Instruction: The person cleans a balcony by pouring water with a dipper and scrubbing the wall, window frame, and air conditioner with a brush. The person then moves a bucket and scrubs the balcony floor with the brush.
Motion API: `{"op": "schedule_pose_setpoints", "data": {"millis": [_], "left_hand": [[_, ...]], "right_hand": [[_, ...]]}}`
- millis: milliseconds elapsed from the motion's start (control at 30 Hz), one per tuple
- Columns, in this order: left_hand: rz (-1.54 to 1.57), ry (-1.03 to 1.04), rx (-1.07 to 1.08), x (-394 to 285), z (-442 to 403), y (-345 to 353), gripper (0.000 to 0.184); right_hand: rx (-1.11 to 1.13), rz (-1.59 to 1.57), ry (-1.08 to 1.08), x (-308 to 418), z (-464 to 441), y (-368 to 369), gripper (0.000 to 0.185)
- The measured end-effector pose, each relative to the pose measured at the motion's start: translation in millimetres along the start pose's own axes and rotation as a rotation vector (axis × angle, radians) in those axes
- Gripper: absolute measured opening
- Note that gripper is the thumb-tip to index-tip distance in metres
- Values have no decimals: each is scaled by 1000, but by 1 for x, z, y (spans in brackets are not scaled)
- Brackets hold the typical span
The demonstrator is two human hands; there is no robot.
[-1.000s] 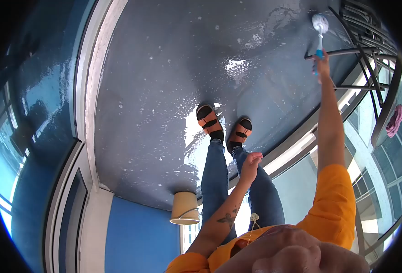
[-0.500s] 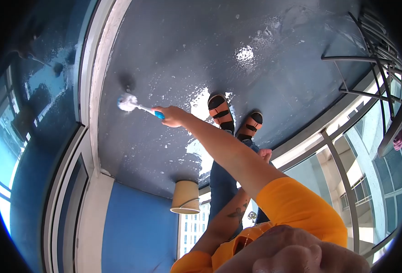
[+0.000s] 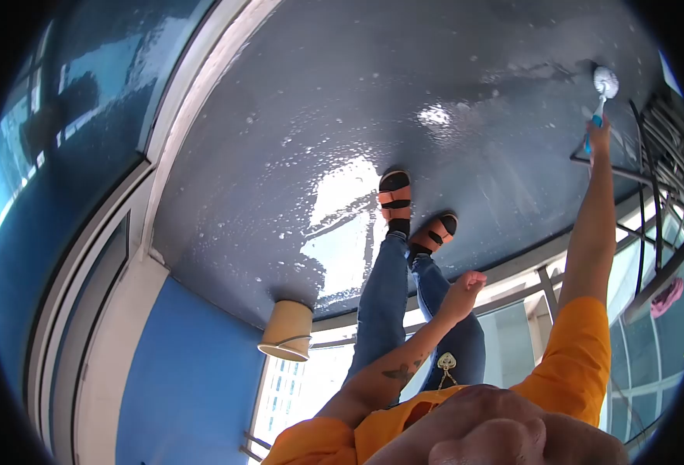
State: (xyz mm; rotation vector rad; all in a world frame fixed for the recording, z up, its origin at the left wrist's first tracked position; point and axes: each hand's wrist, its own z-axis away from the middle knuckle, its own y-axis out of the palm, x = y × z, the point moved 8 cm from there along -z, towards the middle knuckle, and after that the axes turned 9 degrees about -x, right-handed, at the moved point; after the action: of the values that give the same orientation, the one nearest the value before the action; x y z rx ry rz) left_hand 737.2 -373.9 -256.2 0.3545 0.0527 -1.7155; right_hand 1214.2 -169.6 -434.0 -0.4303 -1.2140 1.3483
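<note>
My right hand, far out to the right, is closed round the blue grip of a scrub brush. The brush has a white handle and a round white bristle head, held by the wet grey floor near some dark metal frames. My left hand is in front of my thighs, its fingers curled in, with nothing visible in them. My feet in brown and black sandals stand on the floor.
A beige bucket stands at the lower left by a blue wall. Dark metal frames crowd the right side, beside a railing. A glass door frame runs along the left. Water and suds shine on the floor.
My right hand has swung the brush from the left side of the floor across to the far right. My left hand has come out into fuller view.
</note>
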Motion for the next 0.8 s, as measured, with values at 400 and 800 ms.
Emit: {"op": "schedule_pose_setpoints", "data": {"millis": [400, 800], "left_hand": [[542, 32, 29, -8, 0, -27, 27], [523, 308, -183, -8, -16, -57, 31]], "right_hand": [[414, -132, -307, 326, 425, 329, 73], [1208, 2, -543, 276, 613, 309, 74]]}}
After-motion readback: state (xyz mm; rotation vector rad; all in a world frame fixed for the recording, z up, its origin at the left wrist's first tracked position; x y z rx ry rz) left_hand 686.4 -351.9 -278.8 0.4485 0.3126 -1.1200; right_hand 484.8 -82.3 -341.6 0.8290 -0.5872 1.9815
